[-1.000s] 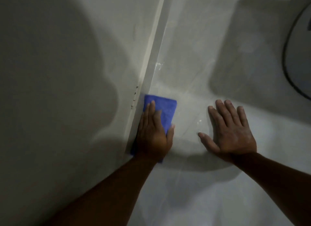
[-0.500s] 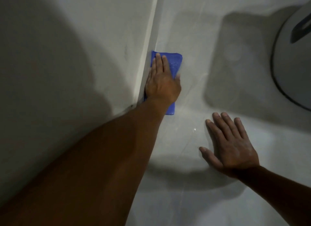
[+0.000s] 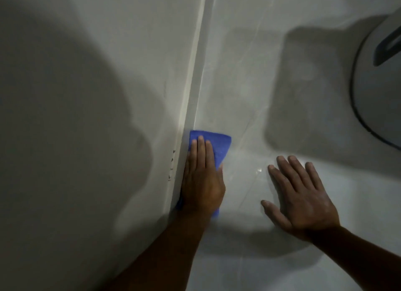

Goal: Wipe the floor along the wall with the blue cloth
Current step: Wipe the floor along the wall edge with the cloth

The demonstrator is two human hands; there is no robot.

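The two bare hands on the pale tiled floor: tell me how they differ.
The left hand presses flat on the folded blue cloth; the right hand rests straight on the pale tiled floor. The left hand sits against the wall's base; the right hand lies out in the open. The left hand's fingers are together; the right hand's are spread. Both lie palm down.
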